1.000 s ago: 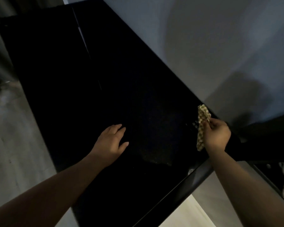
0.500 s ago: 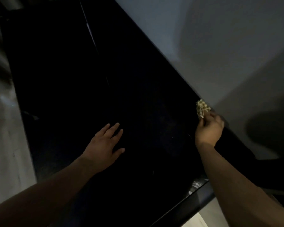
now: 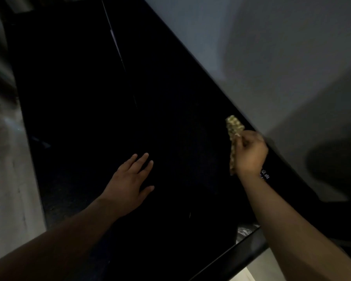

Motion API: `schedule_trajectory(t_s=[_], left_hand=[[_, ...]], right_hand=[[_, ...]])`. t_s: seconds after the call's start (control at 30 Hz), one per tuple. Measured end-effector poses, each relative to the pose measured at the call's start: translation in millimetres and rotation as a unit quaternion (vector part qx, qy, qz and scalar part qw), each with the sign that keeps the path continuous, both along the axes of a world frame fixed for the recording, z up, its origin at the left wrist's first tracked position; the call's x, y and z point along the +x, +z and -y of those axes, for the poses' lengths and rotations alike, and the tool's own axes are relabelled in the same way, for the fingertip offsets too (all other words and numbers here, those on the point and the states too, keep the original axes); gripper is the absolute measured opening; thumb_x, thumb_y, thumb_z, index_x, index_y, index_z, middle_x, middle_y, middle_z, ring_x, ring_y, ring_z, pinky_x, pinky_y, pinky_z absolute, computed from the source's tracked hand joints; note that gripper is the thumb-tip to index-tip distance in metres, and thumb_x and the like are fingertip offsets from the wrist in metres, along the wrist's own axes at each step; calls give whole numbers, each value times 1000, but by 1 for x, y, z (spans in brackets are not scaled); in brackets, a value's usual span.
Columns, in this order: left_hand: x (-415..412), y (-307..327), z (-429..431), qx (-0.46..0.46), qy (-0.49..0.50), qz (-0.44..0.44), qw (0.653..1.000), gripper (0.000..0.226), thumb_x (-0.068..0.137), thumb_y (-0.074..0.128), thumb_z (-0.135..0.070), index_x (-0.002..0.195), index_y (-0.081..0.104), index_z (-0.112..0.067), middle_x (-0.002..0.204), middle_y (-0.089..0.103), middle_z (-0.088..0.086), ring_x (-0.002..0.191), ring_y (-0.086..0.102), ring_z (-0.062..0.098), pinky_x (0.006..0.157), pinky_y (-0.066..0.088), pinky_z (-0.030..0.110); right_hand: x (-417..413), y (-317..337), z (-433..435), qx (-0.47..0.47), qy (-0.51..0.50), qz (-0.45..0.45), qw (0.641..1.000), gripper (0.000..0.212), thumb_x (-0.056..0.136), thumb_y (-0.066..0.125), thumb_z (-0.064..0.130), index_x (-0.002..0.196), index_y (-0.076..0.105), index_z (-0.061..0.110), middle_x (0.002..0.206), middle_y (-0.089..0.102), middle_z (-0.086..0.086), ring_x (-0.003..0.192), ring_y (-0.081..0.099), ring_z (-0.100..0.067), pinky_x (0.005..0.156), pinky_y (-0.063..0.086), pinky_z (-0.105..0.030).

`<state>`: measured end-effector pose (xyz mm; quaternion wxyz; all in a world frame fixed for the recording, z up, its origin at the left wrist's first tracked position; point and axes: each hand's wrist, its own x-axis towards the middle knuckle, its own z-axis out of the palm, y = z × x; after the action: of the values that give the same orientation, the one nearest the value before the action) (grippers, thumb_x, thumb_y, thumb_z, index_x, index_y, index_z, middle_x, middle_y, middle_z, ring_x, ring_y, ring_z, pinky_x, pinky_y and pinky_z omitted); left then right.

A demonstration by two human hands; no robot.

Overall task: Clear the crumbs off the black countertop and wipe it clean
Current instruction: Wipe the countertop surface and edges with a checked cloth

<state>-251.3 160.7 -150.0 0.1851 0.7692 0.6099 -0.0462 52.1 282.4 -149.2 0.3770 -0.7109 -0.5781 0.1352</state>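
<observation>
The black countertop (image 3: 93,94) fills the middle of the head view, dim and glossy; no crumbs can be made out in the low light. My left hand (image 3: 130,179) lies flat on it with straight, spread fingers, palm down, near the centre. My right hand (image 3: 250,153) is at the counter's far right edge by the wall and grips a yellow checked cloth (image 3: 233,128), whose end sticks up above the fingers while a strip hangs down beside the palm.
A grey wall (image 3: 272,47) runs along the counter's right side. A pale floor (image 3: 6,179) lies to the left. The counter's near corner edge (image 3: 231,258) shows at the bottom right, with something shiny (image 3: 245,232) just on it.
The view has shifted slightly. My right hand stays at the wall edge and more of the cloth now shows above and beside it. My left hand remains flat on the counter.
</observation>
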Motion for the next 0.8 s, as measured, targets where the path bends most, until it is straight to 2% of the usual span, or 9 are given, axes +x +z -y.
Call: schedule_trajectory(t_s=[0.1, 0.2, 0.3, 0.37, 0.43, 0.57, 0.67, 0.8], left_hand=[[-1, -1, -1, 1, 5, 6, 1000, 74, 92, 33, -60, 150, 2, -27, 154, -19, -8, 144, -14, 16, 118, 4, 32], [-5, -4, -3, -6, -7, 9, 1000, 72, 92, 31, -59, 149, -1, -28, 154, -21, -8, 142, -18, 13, 118, 3, 32], [-8, -5, -4, -7, -10, 20, 1000, 70, 93, 32, -57, 149, 0, -29, 150, -24, -11, 143, -18, 14, 119, 5, 33], [-7, -5, -2, 0, -9, 14, 1000, 70, 93, 32, -57, 148, -1, -29, 150, -24, -11, 142, -18, 14, 119, 3, 32], [-6, -5, -1, 3, -9, 5, 1000, 71, 93, 30, -58, 147, -6, -30, 149, -27, -10, 142, -19, 14, 119, 3, 33], [-5, -6, -1, 8, -4, 6, 1000, 72, 92, 30, -59, 149, -3, -29, 149, -26, -10, 142, -18, 14, 120, 5, 35], [-6, -6, -2, 5, -4, 16, 1000, 72, 92, 29, -60, 149, -3, -30, 150, -26, -11, 139, -22, 11, 119, 5, 35], [-8, -10, -3, 12, -1, 24, 1000, 70, 92, 31, -60, 149, 2, -31, 151, -22, -12, 143, -16, 13, 119, 7, 35]], right_hand=[[15, -7, -20, -64, -33, 81, 994, 21, 87, 56, 4, 100, 69, -5, 109, 63, -22, 103, 54, -36, 90, 35, -27], [-5, -15, -15, -64, -43, 63, 995, 23, 86, 55, 1, 103, 70, -1, 115, 61, -18, 107, 50, -36, 90, 33, -24], [-43, -22, 5, -25, 37, 54, 998, 25, 83, 58, -3, 103, 72, 5, 112, 62, -12, 102, 51, -31, 86, 34, -19], [-61, -26, 18, -19, 95, 27, 995, 27, 83, 60, -4, 104, 72, 7, 110, 62, -8, 101, 51, -24, 88, 35, -15], [-62, -23, 19, -22, 112, -8, 993, 27, 83, 60, -6, 105, 72, 6, 108, 63, -7, 101, 52, -20, 89, 36, -14], [-20, -5, -16, -2, 49, 48, 998, 24, 81, 60, -7, 101, 72, 1, 106, 64, -16, 99, 56, -34, 89, 40, -25], [12, -4, -39, -38, 19, 98, 994, 23, 85, 58, -4, 105, 69, -4, 108, 64, -22, 102, 54, -38, 90, 35, -25], [-5, -16, -27, -58, -3, 61, 996, 28, 85, 56, -5, 110, 69, -1, 117, 60, -18, 109, 49, -37, 95, 35, -27]])
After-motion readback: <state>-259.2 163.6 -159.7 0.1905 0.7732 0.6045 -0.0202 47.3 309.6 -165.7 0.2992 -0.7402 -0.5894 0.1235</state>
